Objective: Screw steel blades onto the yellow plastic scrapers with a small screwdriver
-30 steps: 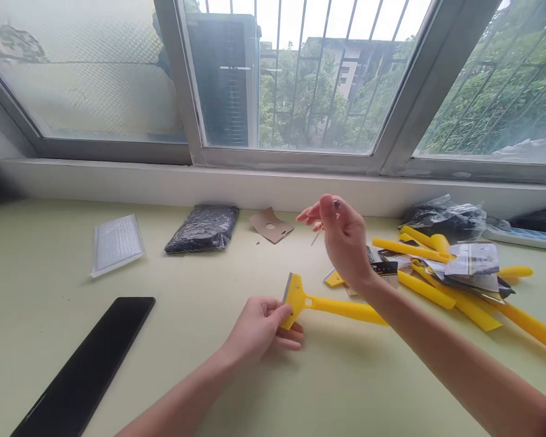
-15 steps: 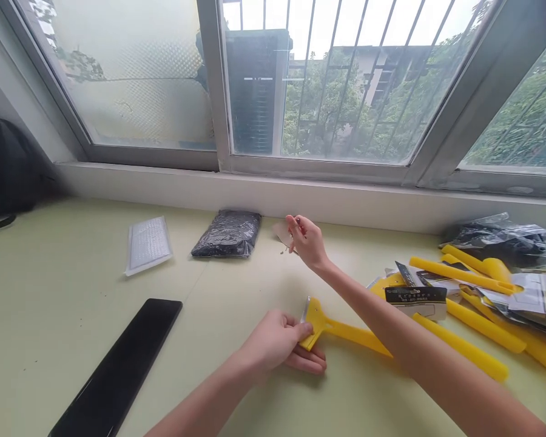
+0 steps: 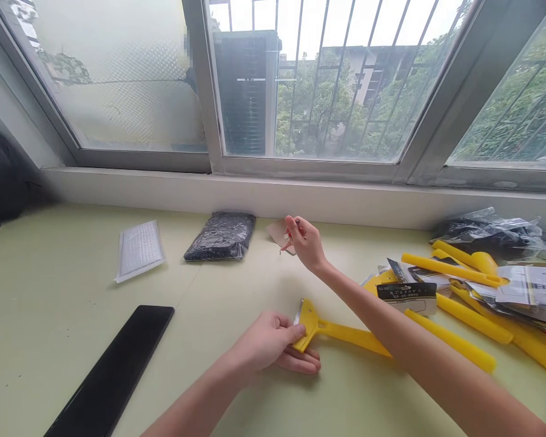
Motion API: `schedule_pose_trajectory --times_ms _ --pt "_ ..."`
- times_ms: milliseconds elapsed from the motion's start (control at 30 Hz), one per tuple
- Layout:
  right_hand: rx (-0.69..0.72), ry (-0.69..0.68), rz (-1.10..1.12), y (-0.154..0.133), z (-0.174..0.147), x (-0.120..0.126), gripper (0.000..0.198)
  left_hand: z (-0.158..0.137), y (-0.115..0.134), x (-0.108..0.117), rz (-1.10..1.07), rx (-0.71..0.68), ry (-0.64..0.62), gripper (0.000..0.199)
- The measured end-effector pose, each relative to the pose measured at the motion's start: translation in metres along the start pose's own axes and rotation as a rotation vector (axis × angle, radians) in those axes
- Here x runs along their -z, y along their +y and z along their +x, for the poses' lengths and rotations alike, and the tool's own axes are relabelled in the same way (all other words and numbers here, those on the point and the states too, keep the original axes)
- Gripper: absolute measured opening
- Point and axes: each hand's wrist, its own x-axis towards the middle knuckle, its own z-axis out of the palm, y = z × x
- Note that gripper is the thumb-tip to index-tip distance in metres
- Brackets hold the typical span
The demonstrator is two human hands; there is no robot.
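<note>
My left hand [image 3: 270,347] grips the head of a yellow scraper [image 3: 307,325] between thumb and fingers. The scraper has a metal blade along its left edge, and its long handle runs right, passing under my right forearm. Near the back of the table my right hand [image 3: 306,243] is closed, fingertips drawn together. Tiny dark or shiny bits show at its fingers, too small to name. A small brownish piece of card [image 3: 277,230] lies just behind that hand, partly covered by it.
Yellow scraper handles [image 3: 455,340] and printed cards [image 3: 407,297] are heaped at the right, before a clear bag with black contents [image 3: 486,230]. A black plastic-wrapped packet [image 3: 222,237], a bubble-wrap pouch [image 3: 140,250] and a long black slab [image 3: 113,370] lie leftward. Windows rise behind.
The view has turned slightly, shifting most things a little left. My right hand stays almost in place over the card, its fingers shifting slightly. My left hand keeps hold of the scraper.
</note>
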Motion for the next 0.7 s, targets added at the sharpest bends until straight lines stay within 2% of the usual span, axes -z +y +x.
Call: schedule_pose_trajectory --times_ms 167,267,367,533,700 --pt "-0.022 -0.011 0.127 -0.031 -0.020 0.022 0.050 -0.001 0.003 0.008 -0.069 -0.003 -0.097 0.029" --pt "-0.018 -0.025 0.166 -0.054 -0.050 0.041 0.046 -0.004 0.006 0.011 -0.083 0.003 -0.175 0.017" --pt "-0.065 -0.045 0.174 -0.070 -0.086 0.058 0.042 -0.007 0.010 0.011 -0.072 0.018 -0.190 0.022" --pt "-0.145 -0.034 0.188 -0.073 -0.127 0.068 0.042 -0.007 0.010 0.006 -0.073 0.030 -0.138 0.024" --pt "-0.172 -0.043 0.218 -0.071 -0.137 0.069 0.042 -0.006 0.010 0.004 -0.063 0.023 -0.120 0.026"
